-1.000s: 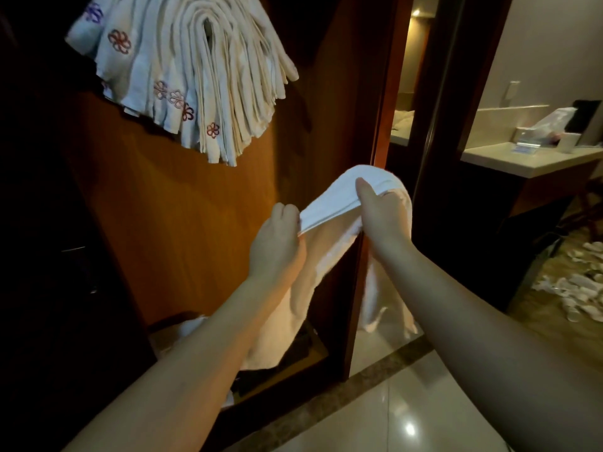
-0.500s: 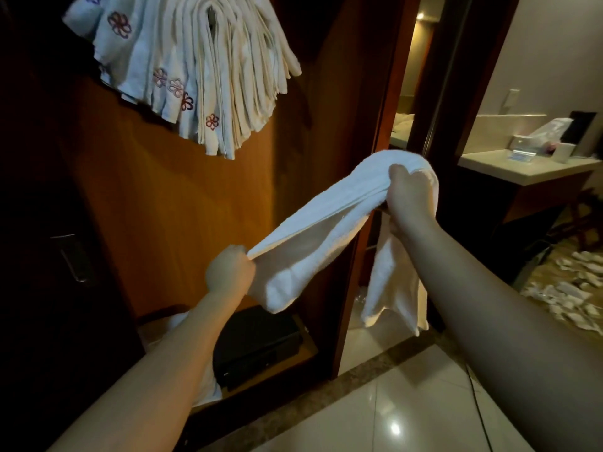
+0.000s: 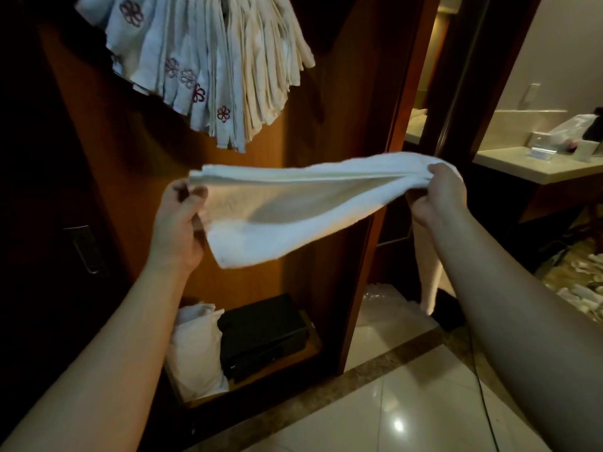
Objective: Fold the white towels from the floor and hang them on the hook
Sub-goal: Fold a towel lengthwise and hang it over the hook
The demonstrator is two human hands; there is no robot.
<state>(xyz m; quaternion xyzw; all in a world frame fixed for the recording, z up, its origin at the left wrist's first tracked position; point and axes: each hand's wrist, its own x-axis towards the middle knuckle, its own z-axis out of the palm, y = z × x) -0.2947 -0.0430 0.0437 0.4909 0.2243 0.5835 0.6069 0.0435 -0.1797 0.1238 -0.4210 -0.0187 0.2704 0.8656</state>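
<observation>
My left hand (image 3: 177, 223) fingers pinch one end of the white towel (image 3: 293, 203), right hand (image 3: 439, 194) fingers curl round the other end, so it's stretched flat just below the hung towels (image 3: 212, 60), above the black box (image 3: 262, 334).

Towel (image 3: 303, 203): a second ago bunched between hands close together; now stretched out nearly level, folded edges uppermost. Left hand (image 3: 177, 223): moved out to the left and up, pinching the towel's left end. Right hand (image 3: 437, 194): moved right, gripping the other end; a loose tail hangs below this grip.
</observation>
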